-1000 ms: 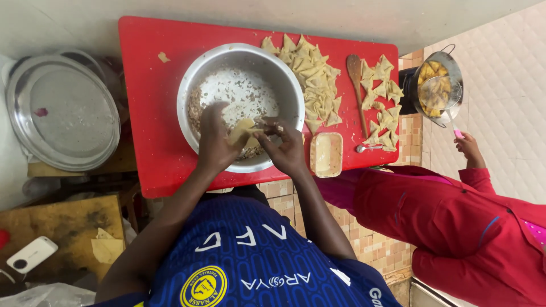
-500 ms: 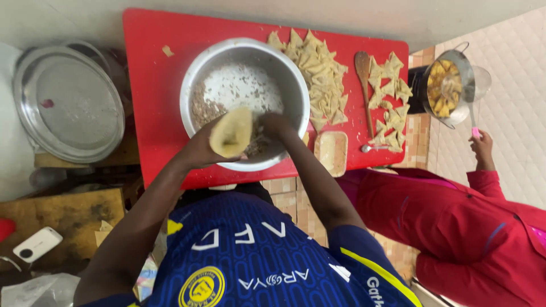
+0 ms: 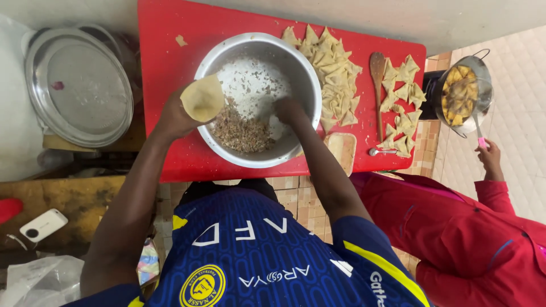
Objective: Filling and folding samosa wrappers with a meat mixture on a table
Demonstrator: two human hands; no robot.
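A round metal tray (image 3: 77, 85) sits off the red worktop (image 3: 165, 68), at far left. The left hand (image 3: 176, 116) is curled about a folded pastry cone (image 3: 203, 98), mouth up beside the bowl (image 3: 207, 57), apparently ready for filling. The right hand (image 3: 289, 110) dips into the mince (image 3: 242, 131); its grip cannot be told. Folded pastries (image 3: 335, 74) lie piled right of the bowl, near the frying pan (image 3: 460, 94).

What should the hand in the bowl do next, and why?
Probably pinch up some minced filling and carry it to the pastry cone. The left hand holds that cone open and seemingly unfilled at the bowl rim, while the right hand reaches inside.
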